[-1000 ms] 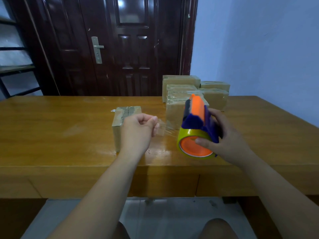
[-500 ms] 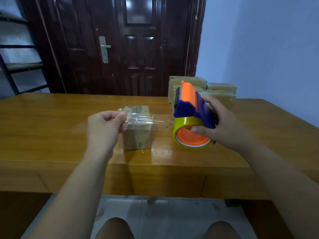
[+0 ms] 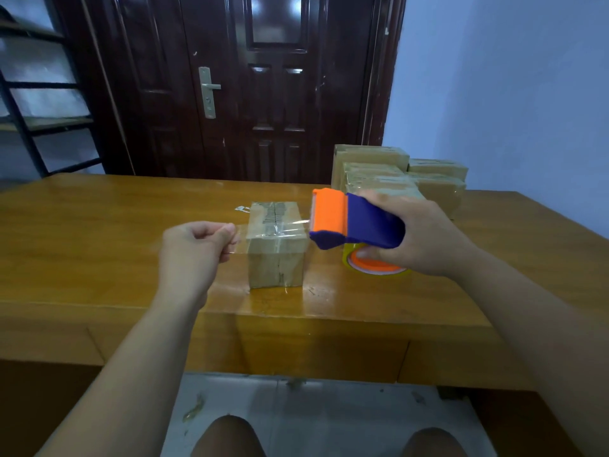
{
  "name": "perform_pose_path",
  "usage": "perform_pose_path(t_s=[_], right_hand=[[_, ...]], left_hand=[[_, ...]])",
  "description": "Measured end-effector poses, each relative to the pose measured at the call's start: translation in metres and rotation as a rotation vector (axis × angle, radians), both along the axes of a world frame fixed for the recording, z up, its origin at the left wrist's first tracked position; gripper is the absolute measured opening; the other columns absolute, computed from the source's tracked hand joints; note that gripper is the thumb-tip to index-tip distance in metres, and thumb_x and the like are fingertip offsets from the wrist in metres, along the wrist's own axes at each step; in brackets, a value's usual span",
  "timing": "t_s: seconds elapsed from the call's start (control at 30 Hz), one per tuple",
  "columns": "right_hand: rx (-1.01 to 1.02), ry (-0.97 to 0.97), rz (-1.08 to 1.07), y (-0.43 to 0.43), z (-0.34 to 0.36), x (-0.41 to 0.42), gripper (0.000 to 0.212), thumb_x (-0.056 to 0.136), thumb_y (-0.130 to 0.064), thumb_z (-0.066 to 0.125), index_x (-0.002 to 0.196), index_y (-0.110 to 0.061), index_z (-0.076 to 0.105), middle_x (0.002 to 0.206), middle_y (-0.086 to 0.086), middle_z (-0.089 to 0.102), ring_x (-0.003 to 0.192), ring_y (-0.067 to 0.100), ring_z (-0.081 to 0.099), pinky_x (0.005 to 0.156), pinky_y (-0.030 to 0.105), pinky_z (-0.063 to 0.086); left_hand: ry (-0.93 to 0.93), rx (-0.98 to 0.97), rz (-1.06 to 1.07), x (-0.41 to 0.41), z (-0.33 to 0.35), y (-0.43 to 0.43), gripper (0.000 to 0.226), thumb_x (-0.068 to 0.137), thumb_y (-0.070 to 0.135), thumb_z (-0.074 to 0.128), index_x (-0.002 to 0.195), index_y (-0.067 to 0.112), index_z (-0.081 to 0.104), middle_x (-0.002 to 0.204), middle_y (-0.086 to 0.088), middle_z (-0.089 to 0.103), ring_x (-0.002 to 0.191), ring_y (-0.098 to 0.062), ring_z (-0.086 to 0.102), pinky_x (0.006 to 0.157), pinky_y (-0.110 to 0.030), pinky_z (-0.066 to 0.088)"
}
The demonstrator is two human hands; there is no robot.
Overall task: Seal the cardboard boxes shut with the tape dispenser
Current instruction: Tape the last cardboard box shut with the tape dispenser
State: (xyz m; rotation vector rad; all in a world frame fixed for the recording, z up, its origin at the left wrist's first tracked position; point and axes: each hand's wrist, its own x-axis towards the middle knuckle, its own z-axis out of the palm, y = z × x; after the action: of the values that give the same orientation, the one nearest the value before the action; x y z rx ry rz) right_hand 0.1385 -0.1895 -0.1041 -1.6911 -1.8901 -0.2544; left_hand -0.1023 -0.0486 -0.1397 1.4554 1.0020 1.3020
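desk (image 3: 99, 225): wooden, under the cardboard box, which stood near its front edge
stacked boxes (image 3: 372, 166): taped, behind-right of the box, apart from it
cardboard box (image 3: 275, 255): small, upright, top seam ran front-to-back
tape dispenser (image 3: 356, 222): orange/blue, just right of the box, mouth facing its top edge
right hand (image 3: 421, 235): right of the box, fingers wrapped round the dispenser
left hand (image 3: 191, 249): just left of the box, thumb and finger pinched the tape end
tape strip (image 3: 283, 227): clear, stretched left-right over the box top, contact unclear
key relation: box sat between both hands under the strip, the strip crossing the seam; lowering likely next
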Motion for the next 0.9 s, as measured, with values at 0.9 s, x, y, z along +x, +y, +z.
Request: perform_pose_path(t_s=[0.9], right_hand=[[-0.252,0.31,-0.117,0.038,-0.024,0.031,0.084,0.069,-0.054,0.067,0.144,-0.035,0.034,0.123,-0.019,0.047,0.109,0.007,0.048,0.083,0.016,0.04]], left_hand=[[0.199,-0.084,-0.029,0.006,-0.003,0.035,0.023,0.091,0.025,0.064,0.073,0.011,0.07,0.073,-0.003,0.068,0.067,-0.016,0.053,0.06,-0.025,0.042]])
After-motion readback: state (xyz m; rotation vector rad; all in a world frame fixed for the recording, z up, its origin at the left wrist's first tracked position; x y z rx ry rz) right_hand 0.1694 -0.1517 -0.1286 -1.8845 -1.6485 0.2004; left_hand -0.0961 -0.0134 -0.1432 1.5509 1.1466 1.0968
